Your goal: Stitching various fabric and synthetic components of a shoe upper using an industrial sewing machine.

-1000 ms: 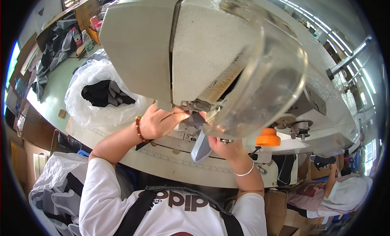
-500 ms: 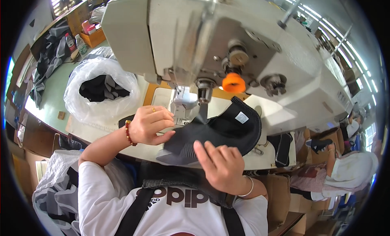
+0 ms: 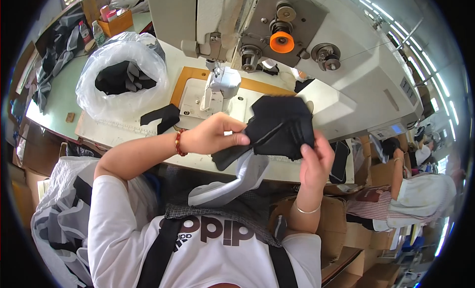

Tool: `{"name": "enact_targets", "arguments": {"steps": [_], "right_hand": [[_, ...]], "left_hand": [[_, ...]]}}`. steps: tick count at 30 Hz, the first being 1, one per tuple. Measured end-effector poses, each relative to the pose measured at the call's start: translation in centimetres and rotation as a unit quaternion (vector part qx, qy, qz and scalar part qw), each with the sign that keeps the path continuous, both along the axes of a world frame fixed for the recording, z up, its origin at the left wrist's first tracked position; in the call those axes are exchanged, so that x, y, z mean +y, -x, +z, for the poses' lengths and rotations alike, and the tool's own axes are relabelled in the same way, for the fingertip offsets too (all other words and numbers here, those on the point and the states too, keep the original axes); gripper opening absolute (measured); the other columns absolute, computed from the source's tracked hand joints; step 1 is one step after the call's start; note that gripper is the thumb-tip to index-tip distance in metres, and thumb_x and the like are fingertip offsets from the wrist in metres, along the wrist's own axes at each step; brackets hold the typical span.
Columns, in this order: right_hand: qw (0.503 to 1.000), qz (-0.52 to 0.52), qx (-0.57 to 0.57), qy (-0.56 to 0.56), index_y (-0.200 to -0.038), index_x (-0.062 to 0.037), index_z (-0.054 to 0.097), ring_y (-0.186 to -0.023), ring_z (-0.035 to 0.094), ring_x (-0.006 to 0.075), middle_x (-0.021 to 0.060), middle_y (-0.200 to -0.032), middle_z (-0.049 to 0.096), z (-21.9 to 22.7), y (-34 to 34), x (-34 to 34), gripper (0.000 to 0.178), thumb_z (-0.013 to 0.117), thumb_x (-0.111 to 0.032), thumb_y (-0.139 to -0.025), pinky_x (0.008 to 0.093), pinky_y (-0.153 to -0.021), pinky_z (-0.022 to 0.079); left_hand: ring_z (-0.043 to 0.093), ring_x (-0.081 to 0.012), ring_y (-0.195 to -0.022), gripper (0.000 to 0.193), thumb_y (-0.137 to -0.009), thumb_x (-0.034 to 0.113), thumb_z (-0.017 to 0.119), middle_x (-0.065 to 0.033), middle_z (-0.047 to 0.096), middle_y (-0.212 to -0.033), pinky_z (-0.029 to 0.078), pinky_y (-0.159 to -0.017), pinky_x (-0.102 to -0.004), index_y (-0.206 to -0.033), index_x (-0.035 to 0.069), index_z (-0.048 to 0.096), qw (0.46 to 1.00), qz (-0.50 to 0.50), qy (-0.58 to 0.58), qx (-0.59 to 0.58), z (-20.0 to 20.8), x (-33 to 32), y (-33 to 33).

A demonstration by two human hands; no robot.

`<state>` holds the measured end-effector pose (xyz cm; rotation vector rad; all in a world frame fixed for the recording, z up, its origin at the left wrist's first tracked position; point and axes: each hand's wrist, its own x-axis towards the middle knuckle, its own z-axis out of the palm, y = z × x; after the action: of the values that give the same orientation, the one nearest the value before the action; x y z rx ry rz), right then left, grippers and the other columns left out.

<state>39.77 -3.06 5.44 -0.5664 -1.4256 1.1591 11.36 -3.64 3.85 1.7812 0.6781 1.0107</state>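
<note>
Held up in front of the sewing machine (image 3: 217,85) is a black fabric shoe upper (image 3: 282,127) with a grey strip (image 3: 240,181) hanging from its lower side. My left hand (image 3: 217,133) pinches its left edge between thumb and fingers. At the right edge, my right hand (image 3: 316,161) grips the cloth with the thumb in front; some of its fingers are hidden behind the upper. The piece is off the needle area, on the near side of the machine bed.
A white plastic bag (image 3: 123,55) of black and grey pieces stands at the left. Black cut strips (image 3: 163,117) lie by the machine plate. A black phone (image 3: 340,161) rests at the table's right edge. Another person (image 3: 396,199) works at the far right, near cardboard boxes (image 3: 331,223).
The shoe upper has come away from beneath the machine head and been lifted and turned. Both hands, loosely on or near it before, now grip it; the right hand has moved right and up.
</note>
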Motion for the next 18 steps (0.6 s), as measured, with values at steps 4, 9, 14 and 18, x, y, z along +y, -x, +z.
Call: {"name": "enact_targets", "arguments": {"steps": [4,9,14,18], "right_hand": [[0.990,0.059,0.078,0.098,-0.135,0.0142,0.060,-0.112,0.067,0.0181,0.0140,-0.123,0.072,-2.2,-0.7,2.1,0.044,0.060,0.003,-0.092,0.0330,-0.102,0.050],[0.990,0.068,0.065,0.106,-0.140,0.0145,0.057,-0.118,0.066,0.0201,0.0157,-0.131,0.070,-3.4,-1.8,1.6,0.047,0.058,0.002,-0.094,0.0345,-0.108,0.049],[0.992,0.053,0.051,0.106,-0.139,0.0136,0.058,-0.115,0.067,0.0174,0.0146,-0.126,0.071,-3.6,-2.0,1.1,0.044,0.060,0.004,-0.096,0.0322,-0.104,0.051],[0.991,0.051,0.055,0.109,-0.136,0.0140,0.059,-0.113,0.067,0.0162,0.0134,-0.125,0.072,-3.1,-2.2,0.3,0.042,0.064,0.005,-0.096,0.0307,-0.102,0.051]], "left_hand": [[0.031,-0.0044,-0.074,0.039,-0.111,0.025,0.061,0.0076,0.036,-0.075,0.034,-0.062,-0.0269,-0.083,0.000,0.049,0.997,-0.024,0.077,-0.006,0.7,0.1,-0.4],[0.033,-0.0039,-0.073,0.034,-0.111,0.021,0.061,0.0087,0.038,-0.076,0.035,-0.063,-0.0269,-0.086,0.000,0.051,0.995,0.009,0.097,-0.007,0.5,0.0,-0.9],[0.033,-0.0046,-0.074,0.030,-0.110,0.017,0.061,0.0070,0.036,-0.076,0.036,-0.065,-0.0268,-0.086,0.001,0.050,0.994,0.037,0.102,-0.001,-0.4,0.3,-1.1],[0.035,-0.0093,-0.074,0.026,-0.106,0.013,0.064,0.0014,0.039,-0.078,0.039,-0.068,-0.0292,-0.088,0.000,0.051,0.997,0.043,0.057,0.018,-0.3,0.4,-1.7]]}}
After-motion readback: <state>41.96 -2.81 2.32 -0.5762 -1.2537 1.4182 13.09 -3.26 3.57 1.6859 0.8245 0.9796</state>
